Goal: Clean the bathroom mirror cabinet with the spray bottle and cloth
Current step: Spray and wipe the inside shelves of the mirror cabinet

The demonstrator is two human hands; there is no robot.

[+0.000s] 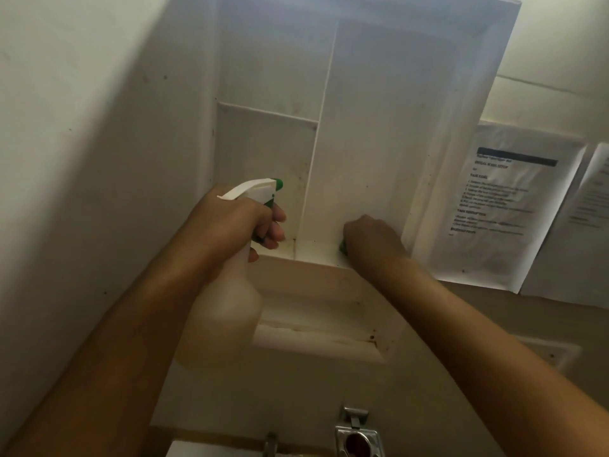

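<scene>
Open white mirror cabinet [362, 127], recessed in a pale wall [82, 127]: interior divided by one upright partition [321, 133], with a single shelf [267, 115] across the left bay; brownish specks and stains showed on the back panel and along the bottom corners. Left hand [237, 222] gripped the neck of a translucent spray bottle [227, 308], fingers curled at the green trigger, its white head and green nozzle [277, 184] aimed into the left bay. Right hand [372, 240] was closed in a fist over a green cloth [342, 248] — only a sliver of it visible — pressed onto the cabinet floor in the right bay. Below the cabinet sat a recessed white niche [323, 328], soiled along its ledge. Printed sheets [501, 206] hung on the wall to the right, text too blurred to read. At the frame's bottom edge — chrome fittings [357, 433] above a sink, partly cut off.
</scene>
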